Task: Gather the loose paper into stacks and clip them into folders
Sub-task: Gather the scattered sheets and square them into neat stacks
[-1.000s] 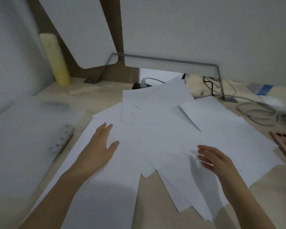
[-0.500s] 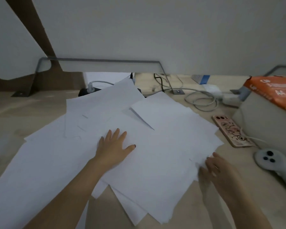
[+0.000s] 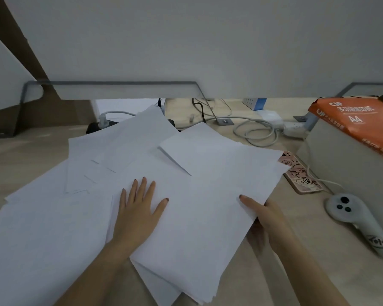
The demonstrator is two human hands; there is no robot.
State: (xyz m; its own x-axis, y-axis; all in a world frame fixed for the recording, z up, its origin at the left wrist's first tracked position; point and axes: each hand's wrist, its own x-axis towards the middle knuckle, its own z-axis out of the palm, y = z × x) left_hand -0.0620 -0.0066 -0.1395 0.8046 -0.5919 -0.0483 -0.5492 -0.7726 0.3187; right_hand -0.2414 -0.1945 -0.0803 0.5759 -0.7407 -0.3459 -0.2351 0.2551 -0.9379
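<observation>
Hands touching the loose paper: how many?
2. The left hand lies flat on the loose paper mid-pile; the right hand grips its right edge, thumb on top.

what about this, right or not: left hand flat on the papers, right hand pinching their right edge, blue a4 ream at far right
No: the A4 ream is orange, not blue, as the head view shows. The rest holds: left hand flat on the papers, right hand pinching their right edge.
</observation>
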